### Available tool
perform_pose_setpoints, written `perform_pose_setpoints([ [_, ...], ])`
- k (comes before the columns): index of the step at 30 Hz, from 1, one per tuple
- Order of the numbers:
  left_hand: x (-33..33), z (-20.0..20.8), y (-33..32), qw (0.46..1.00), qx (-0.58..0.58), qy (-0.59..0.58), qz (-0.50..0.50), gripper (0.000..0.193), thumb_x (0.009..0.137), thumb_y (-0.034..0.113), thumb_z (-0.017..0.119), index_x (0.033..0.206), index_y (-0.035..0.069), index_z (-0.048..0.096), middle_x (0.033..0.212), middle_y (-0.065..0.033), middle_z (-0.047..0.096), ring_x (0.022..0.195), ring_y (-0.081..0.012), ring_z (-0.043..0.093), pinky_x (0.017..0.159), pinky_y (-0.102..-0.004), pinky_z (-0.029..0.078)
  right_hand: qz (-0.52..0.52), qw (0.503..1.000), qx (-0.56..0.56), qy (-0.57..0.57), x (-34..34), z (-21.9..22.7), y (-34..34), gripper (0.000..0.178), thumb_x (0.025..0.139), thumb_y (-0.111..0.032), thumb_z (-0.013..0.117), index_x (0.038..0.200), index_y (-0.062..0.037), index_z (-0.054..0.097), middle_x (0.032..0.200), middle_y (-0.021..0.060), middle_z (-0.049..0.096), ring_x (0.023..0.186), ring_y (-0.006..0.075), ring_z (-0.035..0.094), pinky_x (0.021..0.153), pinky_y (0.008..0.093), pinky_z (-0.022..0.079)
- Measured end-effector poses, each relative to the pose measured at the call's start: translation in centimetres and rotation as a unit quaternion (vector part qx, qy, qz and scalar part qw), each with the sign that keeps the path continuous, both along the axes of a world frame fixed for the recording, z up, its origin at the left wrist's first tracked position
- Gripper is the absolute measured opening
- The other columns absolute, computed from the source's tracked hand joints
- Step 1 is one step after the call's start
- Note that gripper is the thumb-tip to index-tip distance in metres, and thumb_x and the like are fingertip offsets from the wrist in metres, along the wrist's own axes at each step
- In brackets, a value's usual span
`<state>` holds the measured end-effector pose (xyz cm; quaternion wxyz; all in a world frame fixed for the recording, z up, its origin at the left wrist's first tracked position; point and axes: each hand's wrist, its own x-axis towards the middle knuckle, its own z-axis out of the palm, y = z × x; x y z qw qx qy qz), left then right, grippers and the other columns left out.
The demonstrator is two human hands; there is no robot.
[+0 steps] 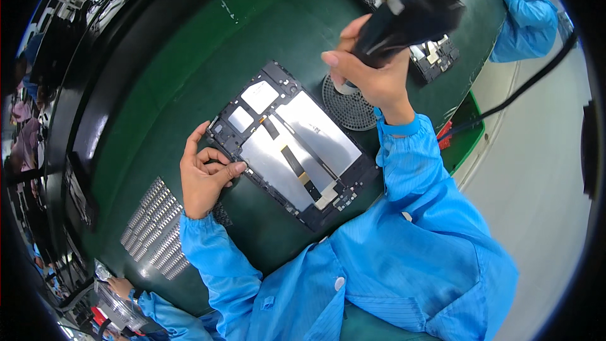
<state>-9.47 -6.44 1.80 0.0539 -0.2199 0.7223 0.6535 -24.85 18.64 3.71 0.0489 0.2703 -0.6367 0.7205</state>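
Note:
An opened tablet (pixel 265 155), with a black frame, silver battery panels and a dark ribbon cable down its middle, lies tilted on the green table. My left hand (pixel 205 177) grips its left edge, thumb and forefinger on the frame and the other fingers curled. My right hand (pixel 379 79) is wrapped round a black electric screwdriver (pixel 404 22), held upright to the right of the tablet. Below it is a round perforated screw tray (pixel 348 108); my fingers hide the tool's tip, so I cannot tell whether it touches the tray.
Sheets of small metal pieces (pixel 154 221) lie at the left. More opened tablets (pixel 435 57) lie beyond my right hand. At the right, a green bin (pixel 470 132) has a black cable (pixel 524 98) above it. A co-worker (pixel 527 22) sits far right; another person's hand (pixel 120 287) is lower left.

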Motion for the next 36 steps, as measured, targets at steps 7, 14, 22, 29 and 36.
perform_pose_setpoints([
  [7, 0.3, -0.7, -1.1, 0.999, 0.042, 0.006, -0.010, 0.076, 0.072, 0.000, 0.074, 0.136, 0.005, 0.033, 0.072, -0.0041, 0.056, 0.061, -0.0133, 0.062, 0.045, -0.0199, 0.046, 0.093, 0.983, -0.160, 0.007, 1.5, 2.9, -2.6, 0.032, 0.071, 0.010, 0.068, 0.095, 0.0003, 0.050, 0.064, 0.0077, 0.060, 0.050, 0.0132, 0.058, 0.046, 0.0233, 0.046],
  [14, 0.7, -0.8, -1.8, 0.997, 0.061, 0.021, -0.035, 0.073, 0.075, 0.006, 0.073, 0.136, 0.003, 0.032, 0.075, -0.0061, 0.060, 0.061, -0.0141, 0.064, 0.043, -0.0208, 0.045, 0.224, 0.970, -0.074, -0.063, 6.5, 3.8, -10.2, 0.030, 0.071, 0.008, 0.071, 0.094, 0.0024, 0.053, 0.066, 0.0053, 0.060, 0.057, 0.0079, 0.057, 0.050, 0.0219, 0.045],
  [22, 1.5, -2.9, -1.0, 0.982, -0.043, 0.182, 0.016, 0.058, 0.069, 0.006, 0.077, 0.120, 0.004, 0.052, 0.068, -0.0013, 0.052, 0.052, -0.0081, 0.051, 0.042, -0.0199, 0.039, 0.218, 0.969, -0.085, -0.078, 5.9, 2.8, -11.7, 0.028, 0.072, 0.009, 0.068, 0.094, 0.0032, 0.053, 0.065, 0.0057, 0.062, 0.054, 0.0083, 0.057, 0.049, 0.0218, 0.045],
  [29, 1.6, -2.7, 1.5, 0.936, -0.194, 0.292, -0.017, 0.023, 0.067, 0.006, 0.076, 0.089, 0.005, 0.070, 0.063, -0.0031, 0.048, 0.050, -0.0107, 0.043, 0.045, -0.0261, 0.034, 0.216, 0.968, -0.118, -0.051, 5.6, 2.8, -11.8, 0.029, 0.074, 0.007, 0.069, 0.095, 0.0023, 0.051, 0.063, 0.0070, 0.062, 0.052, 0.0096, 0.058, 0.048, 0.0225, 0.046],
  [36, 1.6, -3.2, 1.6, 0.940, -0.175, 0.293, -0.014, 0.013, 0.073, 0.006, 0.072, 0.086, 0.002, 0.070, 0.063, -0.0056, 0.052, 0.049, -0.0122, 0.046, 0.044, -0.0275, 0.036, 0.231, 0.963, -0.128, -0.052, 5.8, 2.6, -12.1, 0.028, 0.074, 0.008, 0.068, 0.096, 0.0025, 0.050, 0.063, 0.0076, 0.062, 0.051, 0.0096, 0.058, 0.047, 0.0222, 0.047],
])
